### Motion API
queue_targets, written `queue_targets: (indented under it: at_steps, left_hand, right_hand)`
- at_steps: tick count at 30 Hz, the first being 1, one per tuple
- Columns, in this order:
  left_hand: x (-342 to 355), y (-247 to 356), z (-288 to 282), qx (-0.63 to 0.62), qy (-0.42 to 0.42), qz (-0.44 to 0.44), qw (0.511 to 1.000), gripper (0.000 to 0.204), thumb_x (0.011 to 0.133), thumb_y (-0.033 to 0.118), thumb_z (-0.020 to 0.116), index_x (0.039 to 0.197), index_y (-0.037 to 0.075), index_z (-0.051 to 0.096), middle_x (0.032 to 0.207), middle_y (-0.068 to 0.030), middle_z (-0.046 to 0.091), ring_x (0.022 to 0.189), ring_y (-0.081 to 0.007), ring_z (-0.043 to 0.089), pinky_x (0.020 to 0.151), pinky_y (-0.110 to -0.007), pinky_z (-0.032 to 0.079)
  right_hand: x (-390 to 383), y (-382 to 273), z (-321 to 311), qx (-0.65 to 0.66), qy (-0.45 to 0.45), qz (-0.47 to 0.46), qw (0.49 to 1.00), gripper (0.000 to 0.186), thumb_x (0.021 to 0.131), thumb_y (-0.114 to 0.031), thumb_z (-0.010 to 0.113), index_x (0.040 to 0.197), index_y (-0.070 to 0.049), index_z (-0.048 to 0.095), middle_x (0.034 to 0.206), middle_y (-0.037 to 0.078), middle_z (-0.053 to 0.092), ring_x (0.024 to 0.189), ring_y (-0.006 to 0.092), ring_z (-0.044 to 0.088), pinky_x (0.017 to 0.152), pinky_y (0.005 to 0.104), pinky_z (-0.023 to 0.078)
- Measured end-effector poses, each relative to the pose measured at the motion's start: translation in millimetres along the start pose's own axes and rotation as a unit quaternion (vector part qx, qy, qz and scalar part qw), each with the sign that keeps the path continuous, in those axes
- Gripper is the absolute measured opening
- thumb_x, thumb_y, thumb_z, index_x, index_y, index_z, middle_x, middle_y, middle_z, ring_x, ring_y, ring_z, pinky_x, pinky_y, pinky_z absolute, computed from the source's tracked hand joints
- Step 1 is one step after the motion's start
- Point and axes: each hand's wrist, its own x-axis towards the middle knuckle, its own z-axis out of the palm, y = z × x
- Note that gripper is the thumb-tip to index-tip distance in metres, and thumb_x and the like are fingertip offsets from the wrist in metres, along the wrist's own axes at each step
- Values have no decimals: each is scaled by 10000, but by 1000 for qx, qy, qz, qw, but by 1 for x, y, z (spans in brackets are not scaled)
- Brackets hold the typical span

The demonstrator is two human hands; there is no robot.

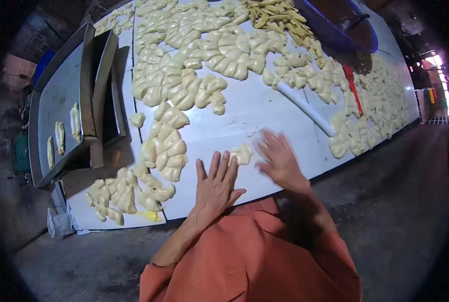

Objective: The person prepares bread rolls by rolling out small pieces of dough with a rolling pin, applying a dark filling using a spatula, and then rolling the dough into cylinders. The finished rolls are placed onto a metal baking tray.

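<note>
- Has left hand (215, 183) spread palm down over smooth white tabletop (265, 110).
- Holds blurred right hand (281, 161) open, apart from left.
- Has small, flattened, cream-coloured dough piece (242, 154) between both.

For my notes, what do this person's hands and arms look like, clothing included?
Both the left hand and right hand are gloveless; the right is blurred, so fine detail is lost. Forearms are bare below loose orange-red sleeves.

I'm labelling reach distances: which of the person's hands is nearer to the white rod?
Right. The right hand is left of the near end of the white rod, apart from it; the left hand is farther left, beyond the small dough piece.
</note>
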Motion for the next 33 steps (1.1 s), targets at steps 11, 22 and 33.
queue_targets:
  at_steps: [11,22,33]
  left_hand:
    - [-9,26,13,22,7,-44,999,780,920,534,657,1520,84,444,1610,-179,378,1514,-367,305,1136,-751,191]
    - [-25,5,19,-24,236,-72,969,916,886,470,747,1597,91,312,1660,-264,218,1530,-450,232,1172,-735,112]
    - [30,-17,4,32,113,-200,973,645,998,397,572,1500,8,462,1550,-180,474,1477,-349,389,1173,-722,76]
  right_hand:
    - [2,113,-37,-146,195,160,956,368,946,-205,682,1270,-48,605,1170,149,639,1074,340,580,927,484,438]
    - [3,38,-44,-41,55,-9,998,417,883,-167,724,1270,-47,626,1177,150,660,1111,350,604,972,464,450]
    - [50,9,19,-170,-78,21,982,582,979,-425,609,1496,-175,515,1600,104,422,1499,302,347,1184,575,237]
